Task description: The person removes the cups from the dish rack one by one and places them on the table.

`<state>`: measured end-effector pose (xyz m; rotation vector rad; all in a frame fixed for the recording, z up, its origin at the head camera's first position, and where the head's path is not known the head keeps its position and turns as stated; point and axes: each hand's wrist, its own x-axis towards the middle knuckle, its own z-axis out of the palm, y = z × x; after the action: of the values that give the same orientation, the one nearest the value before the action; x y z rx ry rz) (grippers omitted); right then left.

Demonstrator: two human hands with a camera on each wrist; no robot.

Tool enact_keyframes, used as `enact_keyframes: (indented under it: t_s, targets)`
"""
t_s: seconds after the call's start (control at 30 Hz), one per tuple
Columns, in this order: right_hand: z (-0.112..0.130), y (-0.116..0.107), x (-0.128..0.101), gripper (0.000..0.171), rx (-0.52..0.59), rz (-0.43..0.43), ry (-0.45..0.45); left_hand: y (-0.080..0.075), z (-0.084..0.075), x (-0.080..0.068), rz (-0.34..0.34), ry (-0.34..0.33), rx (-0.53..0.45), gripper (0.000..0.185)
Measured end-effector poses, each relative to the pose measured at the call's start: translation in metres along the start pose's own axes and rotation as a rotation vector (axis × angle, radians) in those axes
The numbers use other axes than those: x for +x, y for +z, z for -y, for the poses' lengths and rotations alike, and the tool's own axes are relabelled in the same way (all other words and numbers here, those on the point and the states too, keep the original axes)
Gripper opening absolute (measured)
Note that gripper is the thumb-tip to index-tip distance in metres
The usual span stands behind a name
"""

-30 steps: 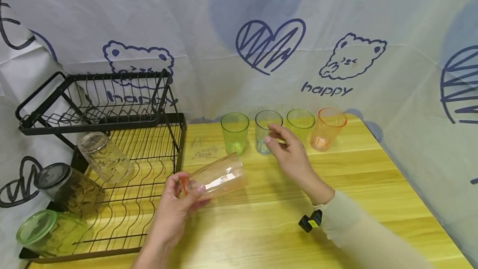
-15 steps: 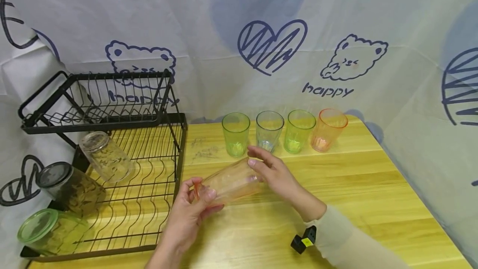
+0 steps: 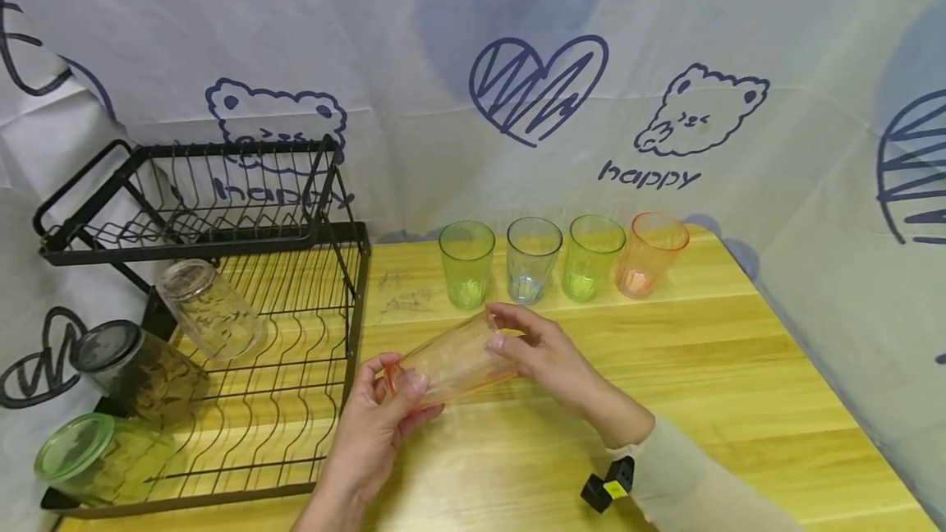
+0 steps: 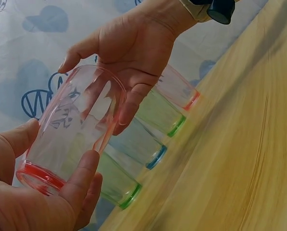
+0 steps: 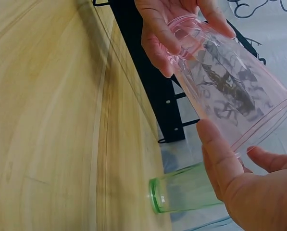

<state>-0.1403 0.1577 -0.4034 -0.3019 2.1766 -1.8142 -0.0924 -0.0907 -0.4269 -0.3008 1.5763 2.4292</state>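
A clear orange-pink tumbler point(image 3: 454, 358) lies tilted in the air over the table, between both hands. My left hand point(image 3: 373, 417) grips its base end, thumb on the near side and fingers around the thick bottom point(image 4: 40, 178). At the rim end, my right hand point(image 3: 554, 364) holds the tumbler, with thumb and fingers spread to opposite sides of the mouth. Behind the hands stand a green tumbler point(image 3: 467, 265), a blue one point(image 3: 532, 261), another green one point(image 3: 593, 259) and an orange one point(image 3: 652, 257), upright in a row.
A black two-tier dish rack point(image 3: 362, 286) fills the left side. On its lower tier a clear glass point(image 3: 214, 314), a dark grey glass point(image 3: 144, 372) and a green glass point(image 3: 111, 458) lean bottom up. A printed cloth point(image 3: 414, 146) hangs behind the table point(image 3: 702, 401).
My right hand has come down and left from near the blue tumbler to the held tumbler's rim. My left hand has shifted slightly right with the tumbler.
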Motion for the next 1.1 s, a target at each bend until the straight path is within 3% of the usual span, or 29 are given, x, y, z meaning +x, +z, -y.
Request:
enact_keyframes:
  t_s: [0.13,0.4,0.77,0.93,1.1]
  targets:
    - [0.0,0.001,-0.001,0.067,-0.028,0.004,-0.03,-0.002,0.0,0.0,0.025,-0.007,0.006,0.054]
    - [0.0,0.0,-0.001,0.062,0.05,-0.005,-0.007,-0.001,0.005,0.003,0.056,-0.044,0.017,0.049]
    - [-0.002,-0.004,-0.001,0.057,-0.088,-0.056,-0.1,0.003,0.008,0.005,0.117,-0.076,0.174,0.062]
    - [-0.002,-0.005,-0.001,0.058,-0.12,-0.071,-0.125,0.0,0.006,0.003,0.113,-0.022,0.388,0.076]
    - [0.003,-0.009,0.0,0.062,-0.214,-0.112,-0.136,-0.006,-0.006,-0.004,0.04,0.089,0.69,0.081]
